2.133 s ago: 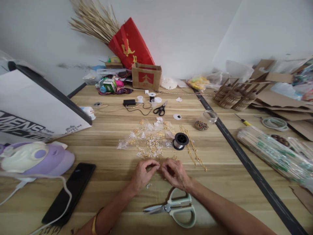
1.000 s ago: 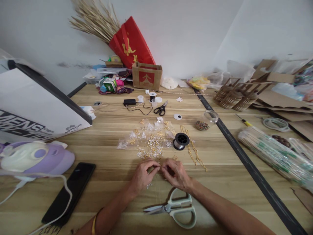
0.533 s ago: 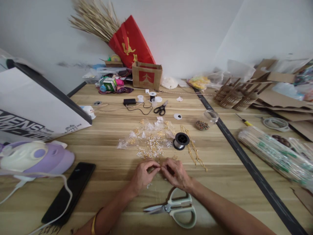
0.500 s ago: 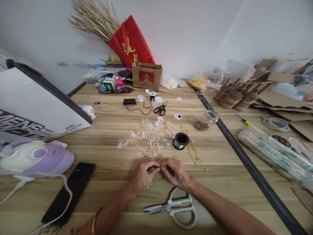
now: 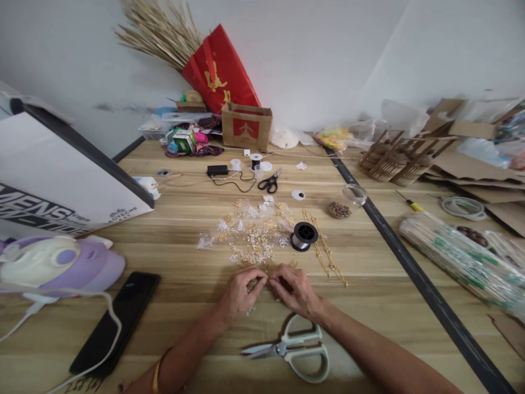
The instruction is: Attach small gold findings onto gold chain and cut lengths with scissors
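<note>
On the near middle of the wooden table [image 5: 369, 284], seen from the head camera, the left hand [image 5: 238, 294] and the right hand [image 5: 296, 291] meet fingertip to fingertip. Each is curled with thumb and forefinger pinched, and between the two pinches sits a small piece [image 5: 267, 280]. It is too tiny to make out and is probably one of the metal bits from the heap. The piece lies right on the line between the hands, with the left fingertips closing in from its left and the right fingertips from its right, so neither hand is nearer. Both wrists rest low over the board.

Just beyond the fingertips, away from the person, a heap of gold and silver findings [image 5: 252, 241] spreads over clear plastic bags. To its right stands a spool of wire [image 5: 303, 236], and a gold chain [image 5: 326, 256] runs slantwise beside that. A loose silvery bit [image 5: 249, 311] lies under the left hand. Nearer the body, pale-handled scissors [image 5: 297, 347] lie by the right wrist, with the blades pointing left. A dark phone [image 5: 117, 323] lies well apart to the left.
</note>
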`<action>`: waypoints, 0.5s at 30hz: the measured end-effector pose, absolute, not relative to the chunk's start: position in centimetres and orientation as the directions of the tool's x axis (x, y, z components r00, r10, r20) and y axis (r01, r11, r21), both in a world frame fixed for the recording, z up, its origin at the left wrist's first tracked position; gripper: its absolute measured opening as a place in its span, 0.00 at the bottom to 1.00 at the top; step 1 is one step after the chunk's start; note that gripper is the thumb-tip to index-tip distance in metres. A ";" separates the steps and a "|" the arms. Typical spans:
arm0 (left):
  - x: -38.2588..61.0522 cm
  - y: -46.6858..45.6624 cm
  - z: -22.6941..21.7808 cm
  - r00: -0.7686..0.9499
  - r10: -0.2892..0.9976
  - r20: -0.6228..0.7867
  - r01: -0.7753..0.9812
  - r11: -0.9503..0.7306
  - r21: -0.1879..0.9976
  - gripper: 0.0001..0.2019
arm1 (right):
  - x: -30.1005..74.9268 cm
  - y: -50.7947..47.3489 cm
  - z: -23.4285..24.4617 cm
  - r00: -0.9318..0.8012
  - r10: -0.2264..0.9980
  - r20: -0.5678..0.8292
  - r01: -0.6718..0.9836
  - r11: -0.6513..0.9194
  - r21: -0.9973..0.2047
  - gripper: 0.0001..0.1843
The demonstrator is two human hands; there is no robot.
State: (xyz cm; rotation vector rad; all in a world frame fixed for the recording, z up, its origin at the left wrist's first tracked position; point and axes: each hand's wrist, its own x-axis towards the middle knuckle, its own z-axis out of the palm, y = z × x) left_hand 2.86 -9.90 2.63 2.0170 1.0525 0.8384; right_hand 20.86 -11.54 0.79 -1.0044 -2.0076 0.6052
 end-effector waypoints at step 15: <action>2.9 -9.6 3.1 0.397 0.879 0.266 0.395 -0.425 0.815 0.07 | 21.0 -11.5 1.2 -0.343 0.841 0.419 0.418 0.536 -0.733 0.07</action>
